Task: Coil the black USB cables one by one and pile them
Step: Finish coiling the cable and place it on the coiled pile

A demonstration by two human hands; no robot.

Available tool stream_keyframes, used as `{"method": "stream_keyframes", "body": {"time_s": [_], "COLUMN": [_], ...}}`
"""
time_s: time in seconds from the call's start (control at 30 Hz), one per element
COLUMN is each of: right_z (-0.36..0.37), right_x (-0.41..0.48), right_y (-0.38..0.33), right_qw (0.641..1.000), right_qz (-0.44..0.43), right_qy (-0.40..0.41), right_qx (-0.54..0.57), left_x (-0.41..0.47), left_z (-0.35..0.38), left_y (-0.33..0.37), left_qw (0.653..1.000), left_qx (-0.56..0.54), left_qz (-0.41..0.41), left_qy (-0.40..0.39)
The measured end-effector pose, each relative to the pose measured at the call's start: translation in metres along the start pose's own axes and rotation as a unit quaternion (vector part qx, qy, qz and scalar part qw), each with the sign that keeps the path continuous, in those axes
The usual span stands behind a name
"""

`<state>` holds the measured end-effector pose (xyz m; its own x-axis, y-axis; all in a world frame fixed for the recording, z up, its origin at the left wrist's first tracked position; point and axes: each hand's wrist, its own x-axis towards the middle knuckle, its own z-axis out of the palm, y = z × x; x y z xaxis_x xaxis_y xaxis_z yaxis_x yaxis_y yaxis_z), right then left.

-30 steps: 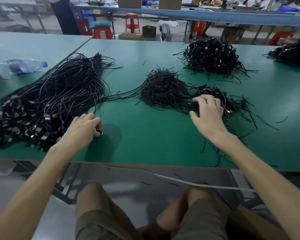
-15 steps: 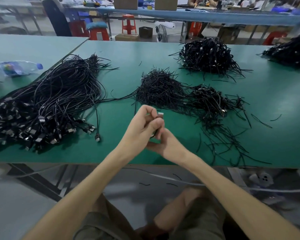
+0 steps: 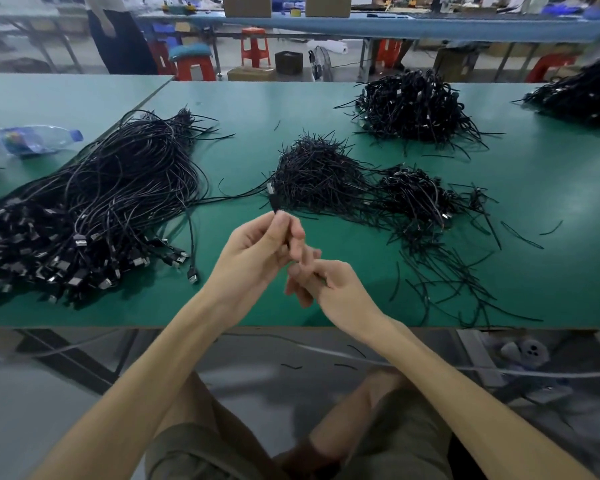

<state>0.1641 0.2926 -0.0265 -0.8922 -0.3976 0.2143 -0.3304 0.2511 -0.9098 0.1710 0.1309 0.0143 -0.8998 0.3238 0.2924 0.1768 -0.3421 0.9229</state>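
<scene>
A big heap of loose black USB cables (image 3: 94, 209) lies at the left of the green table (image 3: 250, 109), plugs toward the front edge. My left hand (image 3: 257, 252) is raised over the table's front middle and pinches one USB cable (image 3: 273, 199) just below its plug, which sticks up above my fingertips. My right hand (image 3: 329, 285) sits right under it with curled fingers touching the left fingers; the frame does not show whether it holds the cable. A small pile of coiled cables (image 3: 420, 199) lies right of centre.
A mound of short black ties (image 3: 316, 171) sits mid-table, with stray ties (image 3: 447, 275) scattered front right. More coiled piles lie at the back (image 3: 413, 109) and far right (image 3: 586, 95). A plastic bottle (image 3: 32, 138) lies at the left. A person (image 3: 118, 36) stands behind.
My left hand left the loose heap with one cable and my right hand left the coiled pile. Both met above the table's front middle, and the plug now points up.
</scene>
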Motion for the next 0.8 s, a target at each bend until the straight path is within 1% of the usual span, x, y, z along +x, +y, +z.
{"method": "stream_keyframes", "body": {"time_s": [0.03,0.1,0.2,0.27,0.3,0.33,0.37,0.4,0.43,0.47,0.5,0.53,0.57,0.6,0.63,0.67,0.7,0.73,0.8], "right_z": [-0.002,-0.009,-0.024,-0.033,-0.035,-0.035,-0.035,-0.034,-0.033,-0.032,-0.031,-0.029,-0.027,-0.023,-0.018,-0.014,-0.009,-0.005,0.0], "right_x": [-0.001,-0.003,-0.001,0.004,0.006,0.007,0.008,0.007,0.006,0.005,0.004,0.003,0.002,0.001,0.0,-0.001,-0.001,-0.001,-0.002], "right_y": [0.001,0.005,0.008,0.007,0.007,0.008,0.008,0.007,0.006,0.004,0.001,-0.001,-0.004,-0.008,-0.011,-0.013,-0.015,-0.017,-0.02], "right_qw": [1.0,0.998,0.991,0.98,0.973,0.964,0.957,0.953,0.952,0.957,0.968,0.981,0.99,0.995,0.997,0.996,0.995,0.993,0.992], "right_qz": [-0.004,0.0,-0.016,-0.02,-0.021,-0.027,-0.039,-0.056,-0.072,-0.082,-0.08,-0.067,-0.052,-0.04,-0.033,-0.031,-0.032,-0.034,-0.04], "right_qy": [-0.013,-0.036,-0.043,-0.035,-0.034,-0.032,-0.025,-0.01,0.011,0.031,0.048,0.059,0.066,0.071,0.075,0.078,0.083,0.089,0.1], "right_qx": [-0.016,-0.049,-0.125,-0.197,-0.229,-0.261,-0.286,-0.299,-0.297,-0.277,-0.235,-0.173,-0.111,-0.056,-0.011,0.025,0.051,0.067,0.067], "left_x": [-0.001,-0.003,-0.01,-0.016,-0.017,-0.018,-0.017,-0.017,-0.017,-0.017,-0.017,-0.018,-0.018,-0.019,-0.02,-0.02,-0.019,-0.018,-0.018], "left_z": [-0.002,-0.007,-0.013,-0.013,-0.012,-0.01,-0.009,-0.01,-0.011,-0.015,-0.019,-0.021,-0.023,-0.023,-0.021,-0.015,-0.009,-0.004,0.005], "left_y": [0.005,0.014,0.02,0.018,0.015,0.01,0.005,-0.002,-0.009,-0.015,-0.021,-0.025,-0.029,-0.032,-0.035,-0.039,-0.041,-0.044,-0.044], "left_qw": [1.0,1.0,0.989,0.972,0.957,0.932,0.894,0.85,0.816,0.802,0.802,0.81,0.828,0.858,0.896,0.935,0.964,0.98,0.989], "left_qx": [-0.011,0.019,0.126,0.202,0.244,0.31,0.398,0.486,0.546,0.572,0.579,0.574,0.552,0.508,0.439,0.348,0.25,0.158,0.01], "left_qz": [-0.002,-0.011,-0.041,-0.073,-0.095,-0.118,-0.133,-0.138,-0.136,-0.133,-0.127,-0.114,-0.094,-0.07,-0.051,-0.048,-0.057,-0.071,-0.095], "left_qy": [-0.008,-0.022,-0.06,-0.098,-0.122,-0.145,-0.157,-0.153,-0.134,-0.107,-0.073,-0.041,-0.013,0.008,0.028,0.049,0.074,0.098,0.116]}}
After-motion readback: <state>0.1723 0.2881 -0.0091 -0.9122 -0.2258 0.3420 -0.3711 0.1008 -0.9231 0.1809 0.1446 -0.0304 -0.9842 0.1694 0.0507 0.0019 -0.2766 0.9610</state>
